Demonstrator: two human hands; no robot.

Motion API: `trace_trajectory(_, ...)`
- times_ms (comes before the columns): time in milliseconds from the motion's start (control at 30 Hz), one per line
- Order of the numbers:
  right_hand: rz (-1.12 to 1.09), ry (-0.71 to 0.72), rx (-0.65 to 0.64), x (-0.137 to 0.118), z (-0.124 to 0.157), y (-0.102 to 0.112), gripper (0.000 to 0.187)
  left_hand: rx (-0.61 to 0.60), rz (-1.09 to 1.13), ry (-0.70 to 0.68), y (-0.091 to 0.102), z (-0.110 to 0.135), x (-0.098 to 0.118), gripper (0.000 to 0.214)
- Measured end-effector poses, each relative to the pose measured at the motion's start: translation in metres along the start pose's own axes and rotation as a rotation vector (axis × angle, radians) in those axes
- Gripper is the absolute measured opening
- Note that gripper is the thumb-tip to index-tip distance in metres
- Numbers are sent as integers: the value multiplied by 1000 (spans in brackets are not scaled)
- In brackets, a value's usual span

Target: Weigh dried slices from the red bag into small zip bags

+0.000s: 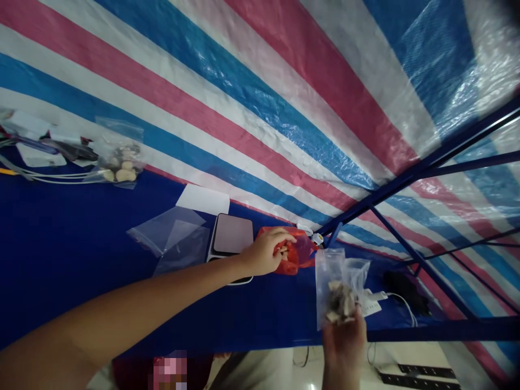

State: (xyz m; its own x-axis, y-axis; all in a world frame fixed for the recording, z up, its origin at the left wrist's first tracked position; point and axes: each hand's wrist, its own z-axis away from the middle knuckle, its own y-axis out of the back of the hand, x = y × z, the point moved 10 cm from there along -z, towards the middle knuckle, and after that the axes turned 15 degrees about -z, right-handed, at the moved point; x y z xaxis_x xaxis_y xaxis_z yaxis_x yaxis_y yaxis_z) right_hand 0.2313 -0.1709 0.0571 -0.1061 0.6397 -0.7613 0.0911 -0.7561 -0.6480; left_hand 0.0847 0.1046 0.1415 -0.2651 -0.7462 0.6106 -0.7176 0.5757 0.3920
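Note:
My left hand (266, 252) reaches across the blue table (60, 249) into a red plastic bag (296, 252), fingers curled at its mouth; what they hold, if anything, is hidden. My right hand (344, 338) is raised near the table's front edge, pinching a clear zip bag (339, 287) with several pale and dark chunks in its bottom. A small scale with a grey platform (232, 235) sits just left of the red bag, under my left wrist.
Empty clear bags (170, 233) and a white card (203, 199) lie left of the scale. A filled clear bag (119, 162) and cables sit at far left. A dark object with white cable (402, 295) lies right. Striped tarp (284, 81) behind, blue frame bars (426, 265) on the right.

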Motion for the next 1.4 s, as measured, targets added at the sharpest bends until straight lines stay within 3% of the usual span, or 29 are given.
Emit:
trace_trajectory(133, 339, 362, -36, -54, -5, -53, 38, 41, 118, -2, 4, -1, 0, 63)
trace_trajectory(233, 646, 505, -175, -62, -5, -96, 49, 101, 138, 17, 13, -2, 0, 67)
trace_trajectory(333, 841, 502, -368, -50, -4, -123, 57, 159, 130, 51, 21, -1, -1, 65)
trace_trajectory(467, 1162, 523, -600, -35, 8, -150, 51, 215, 238, 98, 26, -2, -6, 55)
trace_trajectory(633, 1389, 532, -879, -15, 24, -193, 37, 168, 292, 188, 19, -5, -14, 47)
trace_trajectory(800, 1536, 408, -1035, 19, 27, -230, 30, 88, 184, 107, 15, -5, -3, 55)
trace_trajectory(900, 1569, 400, -1146, 39, 32, -246, 25, 56, 154, 160, 14, -4, -8, 39)
trace_trajectory(1033, 1579, 500, -1223, 54, 37, -255, 23, 7, 238, 215, 10, -6, -13, 13)
trace_trajectory(1200, 1489, 575, -1257, 59, 44, -256, 31, 58, 186, 222, 17, -8, -20, 19)
trace_trajectory(1333, 1440, 607, -1260, 58, 45, -259, 37, 30, 169, 273, 13, -7, -30, 3)
trace_trajectory(1400, 1416, 600, -1258, 57, 44, -260, 40, 21, 162, 283, 12, -6, -33, 6)
